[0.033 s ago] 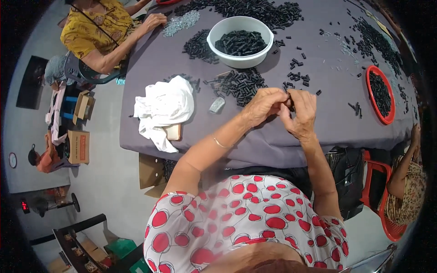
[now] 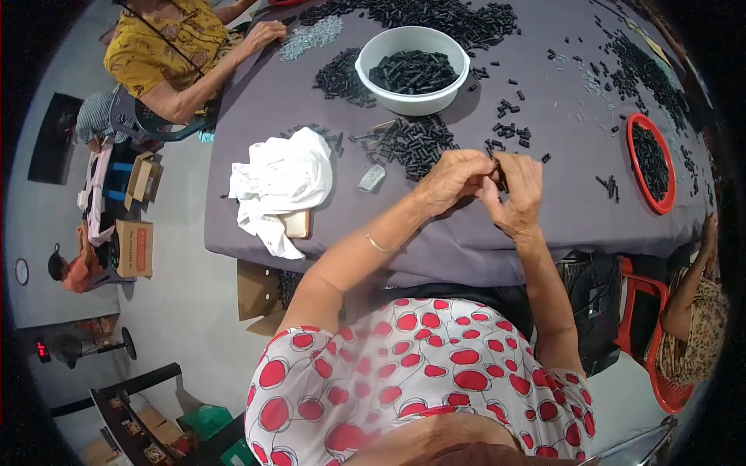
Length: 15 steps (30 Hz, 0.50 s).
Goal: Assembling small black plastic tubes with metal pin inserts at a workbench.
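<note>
My left hand point(image 2: 454, 180) and my right hand point(image 2: 516, 198) meet over the near side of the table, fingertips pinched together. Between them a small black plastic piece point(image 2: 501, 185) partly shows; the fingers hide most of it. Just beyond my left hand lies a heap of short black tube-like pieces point(image 2: 416, 146). Behind that heap stands a whitish round basin point(image 2: 413, 102) holding many more of the same pieces. Loose black pieces point(image 2: 513, 130) are scattered beyond my right hand.
A white cloth point(image 2: 280, 175) and a small clear plastic packet point(image 2: 371, 179) lie on the grey tablecloth point(image 2: 350, 225). A red oval tray point(image 2: 670, 203) of black pieces stands at right. A co-worker's hand point(image 2: 266, 33) is beside a pile of small clear pieces point(image 2: 312, 39).
</note>
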Each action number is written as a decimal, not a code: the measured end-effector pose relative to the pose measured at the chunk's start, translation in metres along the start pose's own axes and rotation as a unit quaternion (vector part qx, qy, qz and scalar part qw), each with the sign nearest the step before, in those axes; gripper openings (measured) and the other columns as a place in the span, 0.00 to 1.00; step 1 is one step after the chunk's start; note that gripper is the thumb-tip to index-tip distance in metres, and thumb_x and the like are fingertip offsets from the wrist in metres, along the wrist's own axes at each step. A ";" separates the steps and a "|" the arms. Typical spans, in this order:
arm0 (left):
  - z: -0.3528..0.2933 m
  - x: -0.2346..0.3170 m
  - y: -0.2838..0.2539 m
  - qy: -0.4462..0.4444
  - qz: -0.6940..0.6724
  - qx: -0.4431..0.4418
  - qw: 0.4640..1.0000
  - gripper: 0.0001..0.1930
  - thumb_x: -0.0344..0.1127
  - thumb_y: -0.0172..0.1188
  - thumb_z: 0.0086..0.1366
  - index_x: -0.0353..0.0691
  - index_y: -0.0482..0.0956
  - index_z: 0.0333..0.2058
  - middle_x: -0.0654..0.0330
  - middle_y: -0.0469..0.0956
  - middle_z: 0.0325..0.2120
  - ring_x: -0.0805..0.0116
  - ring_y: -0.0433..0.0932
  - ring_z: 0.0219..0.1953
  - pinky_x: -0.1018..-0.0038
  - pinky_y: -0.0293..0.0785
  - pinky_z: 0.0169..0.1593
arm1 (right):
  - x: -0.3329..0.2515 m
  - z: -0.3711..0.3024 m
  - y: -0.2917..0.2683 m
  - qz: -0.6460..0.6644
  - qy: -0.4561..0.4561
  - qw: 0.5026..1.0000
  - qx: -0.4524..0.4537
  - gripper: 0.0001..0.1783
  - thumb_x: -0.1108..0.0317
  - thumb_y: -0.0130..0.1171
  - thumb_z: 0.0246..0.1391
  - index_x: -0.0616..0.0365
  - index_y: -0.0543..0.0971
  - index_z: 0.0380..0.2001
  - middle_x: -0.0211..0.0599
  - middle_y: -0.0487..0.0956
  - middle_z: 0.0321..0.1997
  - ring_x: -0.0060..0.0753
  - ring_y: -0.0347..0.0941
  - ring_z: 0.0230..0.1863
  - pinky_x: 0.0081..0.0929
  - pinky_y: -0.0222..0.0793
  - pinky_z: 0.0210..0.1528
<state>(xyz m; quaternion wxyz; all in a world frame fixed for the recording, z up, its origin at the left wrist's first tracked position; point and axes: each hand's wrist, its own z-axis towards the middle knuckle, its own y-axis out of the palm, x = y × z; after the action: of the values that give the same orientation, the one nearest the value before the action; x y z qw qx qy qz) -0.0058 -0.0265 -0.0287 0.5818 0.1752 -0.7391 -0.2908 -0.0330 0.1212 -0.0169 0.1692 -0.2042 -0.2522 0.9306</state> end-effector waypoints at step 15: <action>0.000 0.001 -0.003 -0.018 0.024 -0.025 0.999 0.10 0.33 0.52 0.61 0.30 0.76 0.30 0.56 0.77 0.26 0.71 0.77 0.27 0.78 0.76 0.32 | 0.003 -0.003 -0.008 0.150 0.105 0.983 -0.016 0.12 0.82 0.59 0.39 0.63 0.76 0.32 0.39 0.76 0.29 0.39 0.71 0.30 0.31 0.65 0.34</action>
<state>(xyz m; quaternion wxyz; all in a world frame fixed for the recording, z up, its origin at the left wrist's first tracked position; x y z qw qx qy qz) -0.0064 -0.0295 -0.0304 0.5791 0.1375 -0.7461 -0.2984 -0.0324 0.1296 -0.0157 0.0499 -0.3392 -0.2139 0.9147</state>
